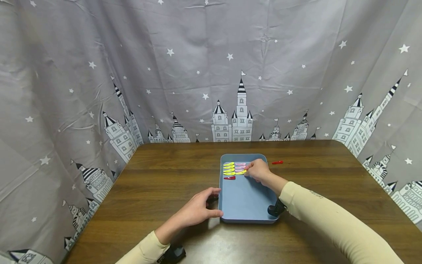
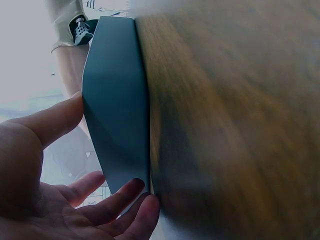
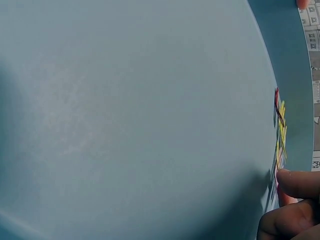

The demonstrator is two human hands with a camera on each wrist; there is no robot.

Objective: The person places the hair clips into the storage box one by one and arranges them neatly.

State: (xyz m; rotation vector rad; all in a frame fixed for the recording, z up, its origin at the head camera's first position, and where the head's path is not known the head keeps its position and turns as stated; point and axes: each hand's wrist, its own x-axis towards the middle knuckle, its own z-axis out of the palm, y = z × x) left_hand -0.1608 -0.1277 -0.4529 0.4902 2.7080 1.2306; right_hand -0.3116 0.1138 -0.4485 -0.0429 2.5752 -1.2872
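Note:
A blue-grey tray (image 1: pixel 248 205) lies on the table with snap hair clips set out in rows. In its left column are several yellow hair clips (image 1: pixel 229 168), with a red hair clip (image 1: pixel 229 178) below them. Pink hair clips (image 1: pixel 240 166) form the column beside. My right hand (image 1: pixel 258 170) reaches in and pinches the end of a yellow hair clip (image 1: pixel 240 172) just under the pink ones. At the tray's left side, my left hand (image 1: pixel 199 207) is spread, its thumb at the rim and fingertips against the outer wall (image 2: pixel 115 100).
Another red hair clip (image 1: pixel 277 162) lies on the wooden table (image 1: pixel 171 161), just right of the tray's far corner. Behind the table hangs a grey curtain (image 1: pixel 184 73) printed with castles and stars.

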